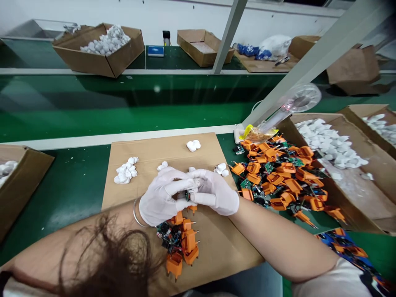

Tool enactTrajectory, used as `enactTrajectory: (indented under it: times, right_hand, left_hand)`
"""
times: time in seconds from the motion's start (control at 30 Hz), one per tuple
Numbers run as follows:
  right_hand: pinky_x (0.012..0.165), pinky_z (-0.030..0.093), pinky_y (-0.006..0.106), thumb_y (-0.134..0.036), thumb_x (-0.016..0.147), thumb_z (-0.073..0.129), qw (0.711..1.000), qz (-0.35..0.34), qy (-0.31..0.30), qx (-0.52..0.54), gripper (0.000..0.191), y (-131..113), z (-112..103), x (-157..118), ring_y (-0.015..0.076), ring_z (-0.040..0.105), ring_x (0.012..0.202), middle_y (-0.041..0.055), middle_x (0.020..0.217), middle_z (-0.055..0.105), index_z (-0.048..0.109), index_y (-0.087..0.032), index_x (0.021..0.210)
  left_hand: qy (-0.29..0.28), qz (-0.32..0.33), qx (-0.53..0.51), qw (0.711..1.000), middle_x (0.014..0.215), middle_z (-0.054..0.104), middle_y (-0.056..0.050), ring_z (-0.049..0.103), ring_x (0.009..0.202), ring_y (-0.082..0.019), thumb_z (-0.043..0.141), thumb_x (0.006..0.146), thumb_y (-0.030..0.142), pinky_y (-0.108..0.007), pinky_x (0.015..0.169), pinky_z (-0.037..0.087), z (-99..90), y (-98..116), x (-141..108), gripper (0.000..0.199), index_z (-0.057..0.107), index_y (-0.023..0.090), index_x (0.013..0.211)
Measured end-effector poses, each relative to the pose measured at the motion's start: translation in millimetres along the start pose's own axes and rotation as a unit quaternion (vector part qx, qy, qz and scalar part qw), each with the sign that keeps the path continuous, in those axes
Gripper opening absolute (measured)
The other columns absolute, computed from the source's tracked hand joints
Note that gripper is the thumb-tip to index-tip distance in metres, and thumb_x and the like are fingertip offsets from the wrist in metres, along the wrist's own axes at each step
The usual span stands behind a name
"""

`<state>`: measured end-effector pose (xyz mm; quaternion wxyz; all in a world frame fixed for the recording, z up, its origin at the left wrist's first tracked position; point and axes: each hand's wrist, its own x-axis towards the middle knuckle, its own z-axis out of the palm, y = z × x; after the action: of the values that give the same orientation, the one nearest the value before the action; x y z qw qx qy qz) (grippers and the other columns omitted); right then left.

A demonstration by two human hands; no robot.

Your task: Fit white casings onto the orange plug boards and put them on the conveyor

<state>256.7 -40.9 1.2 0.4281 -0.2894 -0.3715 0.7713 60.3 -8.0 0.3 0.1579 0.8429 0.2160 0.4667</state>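
Note:
Both my hands wear white gloves and meet over the middle of a flat cardboard sheet [161, 152]. My left hand [165, 196] is closed, its fingers curled round a small circuit board [187, 195]. My right hand [215, 192] is closed on the same piece from the other side. Fingers hide most of that piece, and whether a white part is joined to it I cannot tell. Just below my hands lies a small heap of orange plug housings [189, 241] with dark circuit boards [170, 235]. Small white caps [126, 171] lie in clumps on the cardboard beyond.
A big pile of orange plug housings with boards [278, 173] lies to the right. Beside it stands a cardboard box [355, 198] of white pieces. A clear handheld fan [301, 99] leans by a slanted post [297, 62]. More boxes [123, 53] line the back shelf.

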Motion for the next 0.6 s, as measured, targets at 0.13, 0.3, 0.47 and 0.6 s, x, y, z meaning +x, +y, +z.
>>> enactTrajectory:
  times: [0.13, 0.3, 0.47, 0.6]
  right_hand:
    - [0.065, 0.054, 0.022, -0.012, 0.061, 0.099, 0.999, 0.004, 0.029, -0.017, 0.056, 2.1, -1.0, 0.6, 0.0077, 0.064, 0.066, -0.0070, 0.078, 0.072, 0.069, -0.024, 0.108]
    - [0.070, 0.059, 0.025, -0.025, 0.066, 0.099, 0.999, 0.017, 0.034, -0.013, 0.051, 3.3, -3.2, 2.7, 0.0104, 0.068, 0.072, -0.0033, 0.084, 0.075, 0.071, -0.023, 0.109]
    - [0.072, 0.061, 0.028, -0.020, 0.066, 0.099, 0.999, 0.011, 0.047, -0.005, 0.056, 1.4, -0.9, 2.3, 0.0114, 0.069, 0.069, -0.0044, 0.081, 0.073, 0.071, -0.026, 0.113]
    - [0.074, 0.063, 0.031, -0.018, 0.061, 0.100, 0.998, 0.014, 0.058, -0.006, 0.061, 2.1, -3.8, 2.4, 0.0161, 0.074, 0.076, -0.0015, 0.085, 0.077, 0.070, -0.027, 0.114]
  left_hand:
    - [-0.004, 0.000, 0.006, 1.000, 0.100, 0.075, -0.004, 0.073, 0.084, -0.021, 0.074, 0.091, 0.021, -0.041, 0.076, 0.063, 0.8, 0.4, 0.2, 0.035, 0.060, 0.028, 0.123]
    - [-0.006, -0.004, 0.003, 1.000, 0.101, 0.075, -0.003, 0.073, 0.085, -0.020, 0.076, 0.089, 0.019, -0.039, 0.079, 0.063, 2.2, -2.4, -1.4, 0.040, 0.060, 0.029, 0.125]
    - [-0.016, -0.042, -0.015, 0.999, 0.115, 0.073, -0.005, 0.074, 0.096, -0.022, 0.082, 0.083, 0.019, -0.039, 0.084, 0.066, 0.9, 1.1, -1.7, 0.058, 0.057, 0.033, 0.134]
    - [-0.027, -0.074, 0.002, 0.997, 0.121, 0.071, -0.006, 0.073, 0.101, -0.024, 0.078, 0.081, 0.012, -0.041, 0.088, 0.066, -0.2, 3.1, -1.0, 0.059, 0.060, 0.032, 0.133]
